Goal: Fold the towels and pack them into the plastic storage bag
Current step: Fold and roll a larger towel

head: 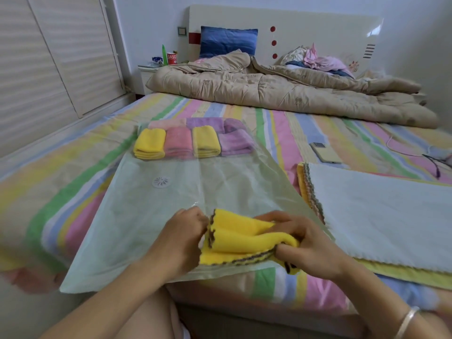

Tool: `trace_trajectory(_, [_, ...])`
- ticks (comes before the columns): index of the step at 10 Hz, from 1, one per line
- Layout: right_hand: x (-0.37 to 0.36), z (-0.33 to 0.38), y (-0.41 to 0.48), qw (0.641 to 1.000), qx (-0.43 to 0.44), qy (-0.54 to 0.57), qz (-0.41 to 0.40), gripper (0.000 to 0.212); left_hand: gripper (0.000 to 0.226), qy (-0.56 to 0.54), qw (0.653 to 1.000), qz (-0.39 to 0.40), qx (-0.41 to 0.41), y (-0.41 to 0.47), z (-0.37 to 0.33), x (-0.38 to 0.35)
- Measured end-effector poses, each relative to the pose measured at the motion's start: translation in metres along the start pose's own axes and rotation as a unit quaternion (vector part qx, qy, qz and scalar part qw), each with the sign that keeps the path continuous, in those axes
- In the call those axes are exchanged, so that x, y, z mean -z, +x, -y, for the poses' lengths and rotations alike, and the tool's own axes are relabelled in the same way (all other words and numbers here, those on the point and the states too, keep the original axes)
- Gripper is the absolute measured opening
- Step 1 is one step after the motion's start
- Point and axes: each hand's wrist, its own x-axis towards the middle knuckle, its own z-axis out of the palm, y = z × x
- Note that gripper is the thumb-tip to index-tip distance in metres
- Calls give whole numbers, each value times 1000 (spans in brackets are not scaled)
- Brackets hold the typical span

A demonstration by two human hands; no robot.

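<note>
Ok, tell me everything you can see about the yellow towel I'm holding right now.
The yellow fleecy cloth towel has dark scalloped stitching along its edges. It is partly folded into soft, bunched layers, and its lowest layer appears to rest on the near end of the translucent plastic storage bag, which lies flat on the striped bedsheet. The left hand pinches its left edge. The right hand grips its right side, curled round the fold. One corner hangs below the right hand.

At lower centre, the yellow towel [244, 243] is seen as soft, matt, napped cloth; the plastic storage bag [146, 216] under it is shown as thin, creased, translucent film. A glossy headboard [318, 28] is seen above, a shiny metal bangle [407, 320] at lower right
</note>
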Motion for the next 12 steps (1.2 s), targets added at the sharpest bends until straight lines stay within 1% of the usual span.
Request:
trace_trajectory(1, [9,2,-4,997,-31,-48,59,36,10,-97,992,16,76,4,-2,18])
trace_trajectory(2, [9,5,-2,988,-81,-90,99,35,10,-182,978,9,102,10,-6,35])
trace_trajectory(3, [-6,6,4,977,-105,-153,101,30,11,-197,976,-9,95,17,-11,49])
trace_trajectory(4, [-45,8,12,986,-101,-131,-36,14,13,-210,974,-33,81,25,-19,62])
trace_trajectory(5, [-85,10,34,963,-223,33,-146,14,13,-241,968,-30,69,32,-25,75])
trace_trajectory(6, [-88,-6,81,938,-214,22,-272,15,15,-273,960,-8,57,38,-26,89])
trace_trajectory(7, [-65,-7,122,911,-304,13,-277,21,16,-288,956,17,46,44,-21,96])
trace_trajectory(8, [-41,-15,164,897,-263,-12,-355,32,17,-341,937,63,39,54,-9,101])
trace_trajectory(9, [-30,-32,209,900,-164,-132,-382,26,21,-427,898,88,59,71,10,103])
trace_trajectory(10, [-20,-45,236,884,-198,-226,-357,33,24,-392,909,-9,140,98,48,86])
trace_trajectory(11, [-16,-66,271,879,-187,-272,-344,51,10,-220,944,-118,217,128,107,50])
trace_trajectory(12, [-9,-82,302,858,-201,-359,-307,50,20,-99,960,-130,228,161,152,21])
